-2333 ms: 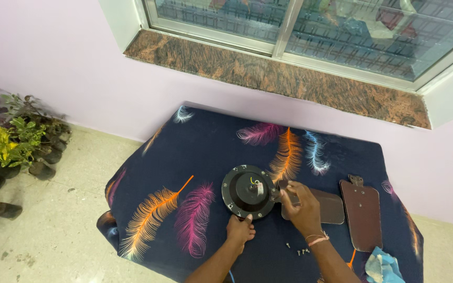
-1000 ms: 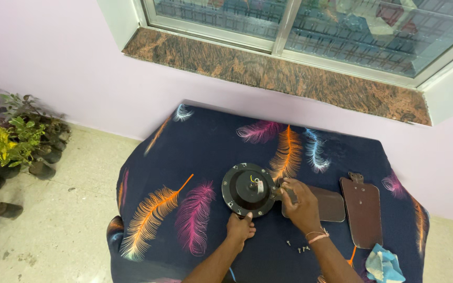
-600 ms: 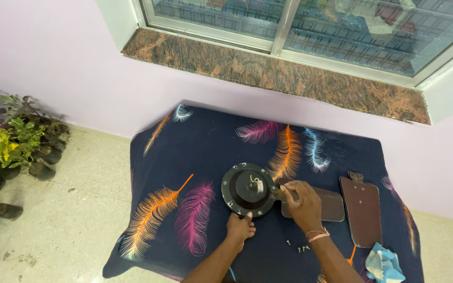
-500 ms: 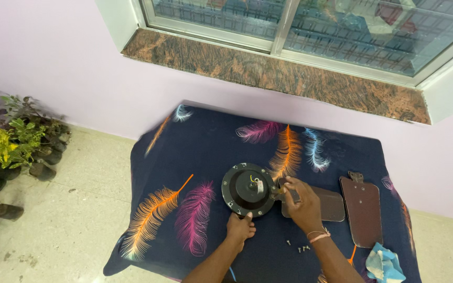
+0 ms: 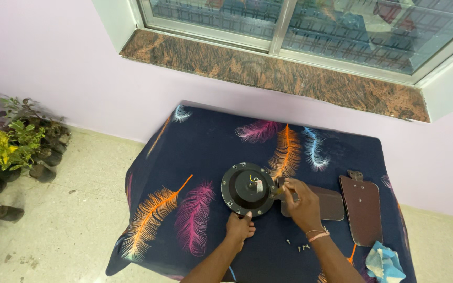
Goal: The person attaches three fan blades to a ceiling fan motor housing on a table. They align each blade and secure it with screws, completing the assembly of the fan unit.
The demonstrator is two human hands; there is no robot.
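Two hands at work on one round black motor housing (image 5: 249, 189), set flat near the middle of the table (image 5: 205, 141), slightly toward the near edge. Left hand (image 5: 239, 226) pressed against the near rim of the housing, fingers curled over the edge; judged as a brace, keeping the disc from turning or sliding on the cloth. Right hand (image 5: 303, 202) closed in a pinch around a slim tool (image 5: 279, 191), probably a screwdriver, tip aimed at the right rim of the housing; exact contact point too small to confirm.

Short wires and a small pale tag (image 5: 256, 183) visible at the hub of the housing, facing up.

Several small screws (image 5: 300, 245) loose on the cloth just right of the left forearm, toward the near edge; judged as parked within easy reach of the right hand. Two flat brown fan blades laid clear of the work: one blade (image 5: 325, 203) directly behind the right hand, touching or nearly touching the housing; the other blade (image 5: 362, 209) toward the right edge, mounting bracket pointing to the far edge. Crumpled blue cloth (image 5: 384, 263) at the near right corner.

No packages or signs in view; only label-like item is the pale tag, printing too small to make out. Dark tablecloth printed with orange, pink and blue feathers. Potted plants (image 5: 6, 152) on the floor well off the left edge.
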